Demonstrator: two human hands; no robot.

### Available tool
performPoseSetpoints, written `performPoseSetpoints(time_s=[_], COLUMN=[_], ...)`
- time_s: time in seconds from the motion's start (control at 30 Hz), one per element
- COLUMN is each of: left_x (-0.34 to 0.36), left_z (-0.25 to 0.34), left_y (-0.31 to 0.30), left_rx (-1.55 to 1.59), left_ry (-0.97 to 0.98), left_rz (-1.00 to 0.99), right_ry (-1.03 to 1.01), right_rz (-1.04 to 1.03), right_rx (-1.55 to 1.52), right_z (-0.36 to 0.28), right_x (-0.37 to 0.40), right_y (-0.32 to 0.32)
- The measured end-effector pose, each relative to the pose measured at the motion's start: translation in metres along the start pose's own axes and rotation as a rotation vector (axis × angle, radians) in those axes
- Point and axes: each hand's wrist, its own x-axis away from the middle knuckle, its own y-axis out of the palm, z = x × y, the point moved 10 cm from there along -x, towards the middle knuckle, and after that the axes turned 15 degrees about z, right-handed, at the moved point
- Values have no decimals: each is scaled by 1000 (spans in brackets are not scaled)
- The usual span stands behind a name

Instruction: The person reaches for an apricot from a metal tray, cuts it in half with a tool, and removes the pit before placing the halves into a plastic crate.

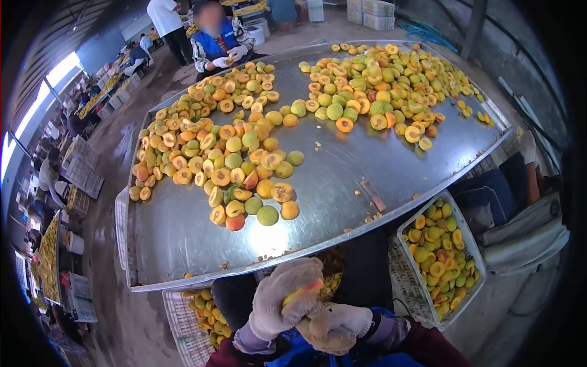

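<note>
"Two containers near the knees, filled with what?"
"Cut fruit: heaped in the right-hand tub (483, 275), piled in the left-hand white crate (181, 324), below the metal table (330, 177)."
"And the gloves?"
"Left hand (273, 300) curled around a red-and-yellow fruit (299, 293); right hand (336, 324) curled shut against left, can't tell if gripping anything"

Overhead light reflects off the metal table (342, 177) as glare (brightest at the near edge). Daylight overexposes the left-hand windows (43, 92). Wide-angle distortion bends straight lines; corners darken to black. Background detail is soft.
</note>
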Motion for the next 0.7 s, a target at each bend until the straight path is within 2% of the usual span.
performPoseSetpoints(time_s=[0.03, 0.07, 0.13, 0.17, 0.23, 0.27, 0.33, 0.37, 0.43, 0.47, 0.5, 0.53, 0.57, 0.6, 0.63, 0.7], left_x=[4, 1, -5, -6, 0, 1, 0, -1, -4, -2, 2, 8, 12, 17, 21, 21], left_z=[10, 16, 2, 0, -22, -22, -14, -12, 20, 15, -4, -16, -14, -18, -24, -24], left_y=[-7, -7, 0, -3, 5, 6, 1, 3, 2, 3, 7, 13, 16, 15, 15, 14], left_rx=[83, 87, -168, -168, 122, 120, 74, 75, -178, -181, 75, 332, 333, 470, 606, 603], left_ry=[146, 146, -111, -115, -408, -408, -293, -291, 100, 100, -50, -198, -194, -311, -432, -429], left_rz=[90, 84, -35, -30, -116, -119, -57, -60, -44, -43, -59, -74, -75, -8, 61, 84], right_ry=[-6, -15, -16, 44, 98, 95, 85, 5, -63, 2, 66, 68, 61, 54, 51, 39], right_rz=[3, -22, -46, -103, -163, -166, -170, -122, -72, -199, -325, -326, -238, -150, -148, -73], right_rx=[-6, -6, 2, -66, -135, -173, -214, -162, -115, -215, -313, -311, -258, -207, -209, -106], right_z=[0, -1, -3, 0, 4, 4, 4, -2, -3, 1, 2, 2, 3, 5, 3, -2], right_x=[0, 2, 1, 1, 2, 1, 2, 3, 3, 6, 12, 12, 9, 7, 9, 9], right_y=[-1, 1, 1, 5, 11, 12, 16, 17, 12, 19, 26, 29, 27, 23, 25, 22])
